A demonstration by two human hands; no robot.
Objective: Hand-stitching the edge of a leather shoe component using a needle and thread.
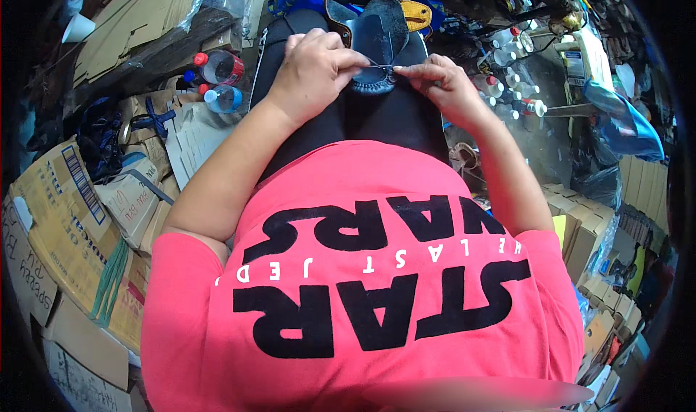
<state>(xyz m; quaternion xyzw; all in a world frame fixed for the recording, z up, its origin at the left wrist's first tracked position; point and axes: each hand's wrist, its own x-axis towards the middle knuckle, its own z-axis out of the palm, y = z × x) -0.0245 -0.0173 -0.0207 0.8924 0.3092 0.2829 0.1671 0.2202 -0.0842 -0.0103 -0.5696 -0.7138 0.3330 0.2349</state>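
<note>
On my lap, between my dark-trousered thighs, rests what looks like a shoe part (378, 31), dark with a shiny blue-grey inside and a brown rim. Its rounded near end carries a row of pale stitches or fringe. A thin dark thread (380, 66) stretches across this end between my hands. My left hand (322, 64) pinches the thread at its left side with thumb and forefinger. From the right, my right hand (438, 82) pinches its other side close to the stitched edge. Whether a needle is in the right fingertips is too small to tell. A yellow piece (416, 15) sits beside the rim.
Bottles with red and blue caps (221, 67) stand close to my left leg. Several more white bottles (511, 85) cluster at the right. Cardboard boxes (65, 216) are piled at the left, with stacked cartons (583, 220) at the right. Blue plastic (623, 118) hangs at far right.
</note>
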